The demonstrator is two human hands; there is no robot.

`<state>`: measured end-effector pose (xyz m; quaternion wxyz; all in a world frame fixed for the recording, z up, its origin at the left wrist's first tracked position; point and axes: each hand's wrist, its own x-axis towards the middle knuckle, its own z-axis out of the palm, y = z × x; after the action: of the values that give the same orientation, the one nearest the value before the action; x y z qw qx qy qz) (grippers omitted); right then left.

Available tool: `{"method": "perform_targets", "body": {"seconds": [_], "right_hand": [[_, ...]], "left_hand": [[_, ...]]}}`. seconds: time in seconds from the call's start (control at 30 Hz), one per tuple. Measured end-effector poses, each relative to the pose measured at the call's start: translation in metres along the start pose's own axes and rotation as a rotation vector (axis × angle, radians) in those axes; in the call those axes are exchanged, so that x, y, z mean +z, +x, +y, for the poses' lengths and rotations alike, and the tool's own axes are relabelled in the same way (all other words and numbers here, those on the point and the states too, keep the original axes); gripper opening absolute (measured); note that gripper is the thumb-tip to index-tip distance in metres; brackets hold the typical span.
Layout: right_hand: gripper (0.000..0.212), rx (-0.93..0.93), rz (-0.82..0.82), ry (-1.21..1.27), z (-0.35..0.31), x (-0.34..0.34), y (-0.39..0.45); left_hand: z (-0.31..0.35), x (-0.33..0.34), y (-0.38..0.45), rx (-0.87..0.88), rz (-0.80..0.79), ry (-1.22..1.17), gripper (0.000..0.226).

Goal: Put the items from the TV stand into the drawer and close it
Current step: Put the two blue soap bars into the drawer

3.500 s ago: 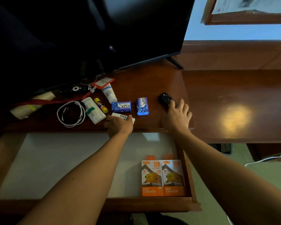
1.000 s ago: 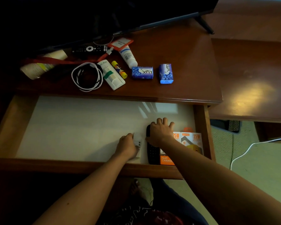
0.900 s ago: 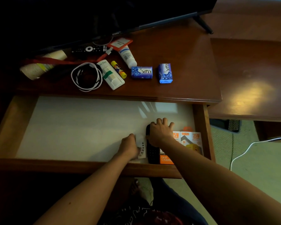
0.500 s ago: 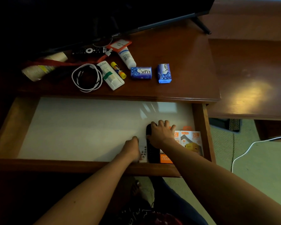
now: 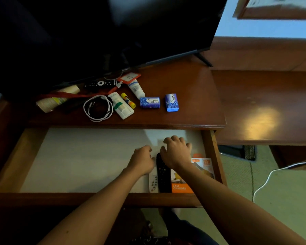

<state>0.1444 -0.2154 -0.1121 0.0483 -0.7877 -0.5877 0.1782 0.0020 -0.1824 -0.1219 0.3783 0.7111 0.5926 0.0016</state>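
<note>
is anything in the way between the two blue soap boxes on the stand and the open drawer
Nothing visible. Both blue soap boxes sit near the stand's front edge, with bare wood before them and the open drawer just below. The left hand and right hand are low in the drawer, clear of that path.

In the open drawer [image 5: 208, 151] an orange charger box [image 5: 181, 186] carries white capitals along its orange bottom band reading "FAST CHARGER", seen just right of a black remote. A second orange box [image 5: 204, 164] beside it shows large white figures at its upper corner, too blurred to read with certainty, and a small white strip of lettering that cannot be made out. On the worktop [image 5: 193, 96] a blue soap box [image 5: 150, 102] lies turned round, its white brand word "LUX" upside down. The other blue soap box [image 5: 172, 102] shows only part of such lettering, not legible. Print on the white tube [image 5: 136, 89] is too small to read
</note>
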Motion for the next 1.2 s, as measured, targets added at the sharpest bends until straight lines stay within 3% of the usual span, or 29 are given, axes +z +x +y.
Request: {"method": "perform_targets", "body": {"seconds": [0.13, 0.23, 0.43, 0.6, 0.77, 1.0, 1.2], "right_hand": [[0.027, 0.022, 0.159, 0.151, -0.006, -0.036, 0.013], [0.022, 0.049, 0.195, 0.204, -0.008, -0.061, 0.034], [0.045, 0.098, 0.17, 0.199, -0.003, -0.085, 0.088], [0.057, 0.053, 0.083, 0.117, 0.007, -0.081, 0.128], [0.062, -0.015, 0.037, 0.03, 0.019, -0.073, 0.14], [0.06, -0.029, 0.095, 0.065, 0.022, -0.067, 0.133], [0.054, 0.014, 0.091, 0.157, 0.022, -0.066, 0.12]], "left_hand": [[0.031, -0.037, 0.008, 0.157, 0.201, -0.035, 0.027], [0.048, -0.061, 0.028, 0.242, 0.297, -0.03, 0.026], [0.075, -0.087, 0.083, 0.319, 0.395, 0.247, 0.044], [0.086, -0.089, 0.119, 0.266, 0.321, 0.605, 0.077], [0.084, -0.084, 0.133, 0.264, 0.319, 0.735, 0.07], [0.079, -0.082, 0.134, 0.328, 0.358, 0.73, 0.066], [0.078, -0.076, 0.125, 0.346, 0.303, 0.548, 0.07]]}}
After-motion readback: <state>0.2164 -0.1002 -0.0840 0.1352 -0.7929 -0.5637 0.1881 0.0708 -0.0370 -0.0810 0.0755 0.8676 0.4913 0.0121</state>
